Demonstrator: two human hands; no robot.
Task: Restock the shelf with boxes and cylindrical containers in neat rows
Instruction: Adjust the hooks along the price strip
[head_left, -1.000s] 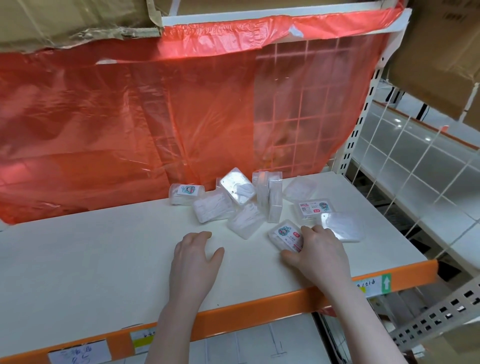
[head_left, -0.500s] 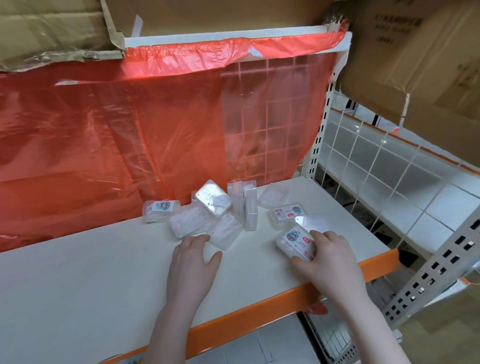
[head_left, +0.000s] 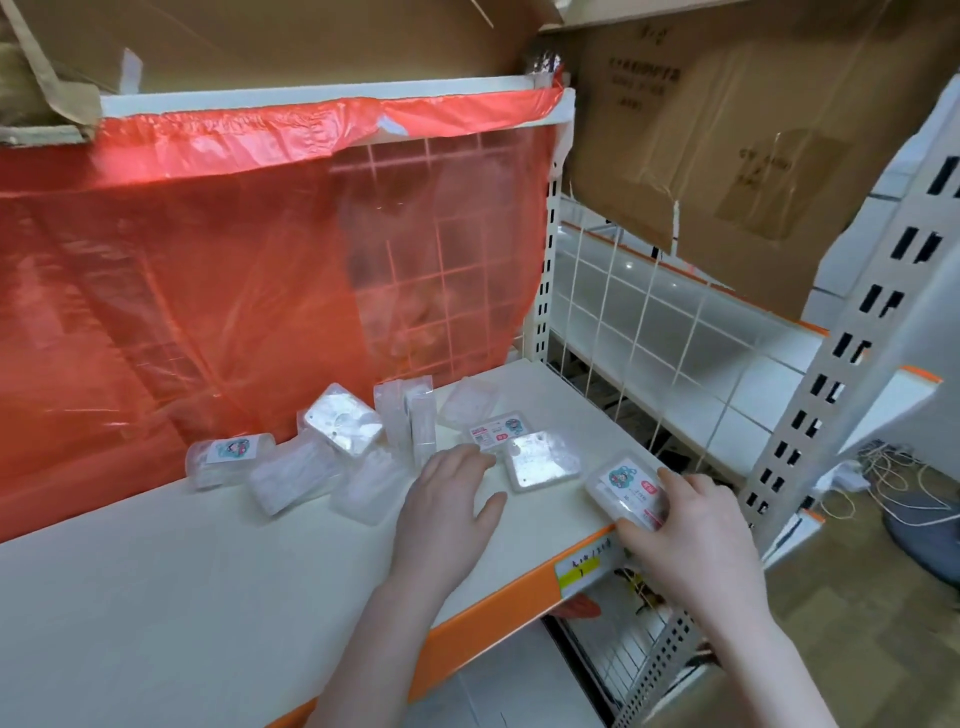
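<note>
Gripping a clear labelled box (head_left: 629, 490), right hand (head_left: 691, 530)

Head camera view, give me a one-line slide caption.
Right hand grips a labelled clear box at the shelf edge; left hand rests flat beside scattered boxes.

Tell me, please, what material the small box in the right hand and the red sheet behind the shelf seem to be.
The small box looks like clear, glossy hard plastic: its contents show through, and a printed paper label sits on top. The red sheet looks like thin plastic film: it wrinkles, shines, and the wire grid shows through it.
</note>
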